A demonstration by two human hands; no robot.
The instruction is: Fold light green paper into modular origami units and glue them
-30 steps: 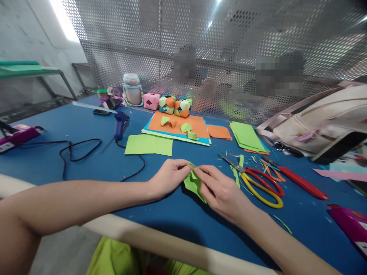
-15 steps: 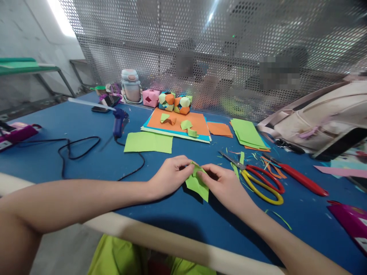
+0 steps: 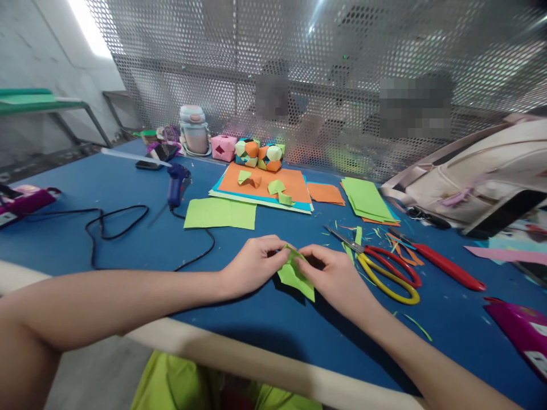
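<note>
A small piece of green paper (image 3: 298, 280), creased and partly folded, is held just above the blue table near its front edge. My left hand (image 3: 256, 263) pinches its upper left corner between thumb and fingers. From the other side my right hand (image 3: 331, 273) grips the same paper, thumb pressed on its face. The paper's lower part hangs free and casts a shadow. Behind my hands lies a flat green sheet (image 3: 220, 213) with a crease. Folded green pieces (image 3: 277, 187) rest on a stack topped with orange paper (image 3: 290, 177).
Right of my hands lie scissors (image 3: 384, 267) with red and yellow handles, paper scraps and a red-handled cutter (image 3: 448, 266). A blue glue gun (image 3: 175, 185) with its cord (image 3: 123, 208) is at left. Paper cubes (image 3: 247, 152), a bottle (image 3: 194, 130) and a bag (image 3: 478, 171) stand behind.
The green paper has turned slightly between my fingers, its lower corner shifting a little to the right. Both hands keep their hold in nearly the same place.
</note>
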